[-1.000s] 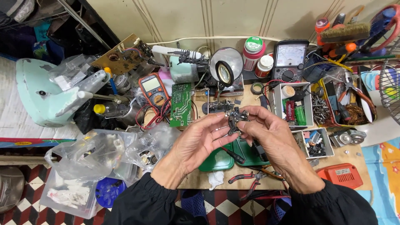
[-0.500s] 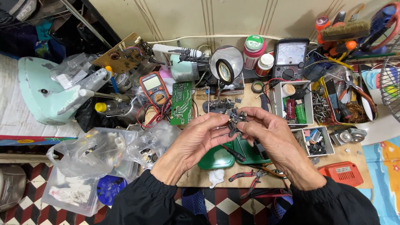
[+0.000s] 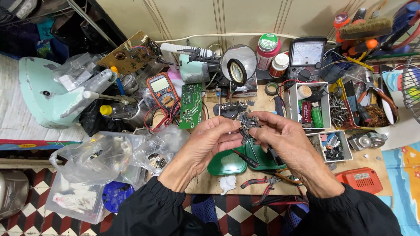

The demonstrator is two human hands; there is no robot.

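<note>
My left hand (image 3: 209, 142) and my right hand (image 3: 284, 137) meet over the middle of the cluttered workbench. Between the fingertips of both hands sits a small dark electronic part (image 3: 246, 123) with wires. Just beyond it stands a clamp stand with a round magnifying lens (image 3: 238, 66). A green circuit board (image 3: 191, 105) lies to the left of my left hand. Under my hands rests a green tray (image 3: 227, 162) with a dark-handled tool across it.
An orange multimeter (image 3: 162, 90) and an analogue meter (image 3: 307, 54) stand at the back. White boxes of parts (image 3: 326, 114) sit to the right, red-handled pliers (image 3: 261, 182) near the front edge, clear plastic bags (image 3: 94, 156) to the left, an orange case (image 3: 361, 179) bottom right.
Both hands stay together on the small part; the fingers shift only slightly around it.
</note>
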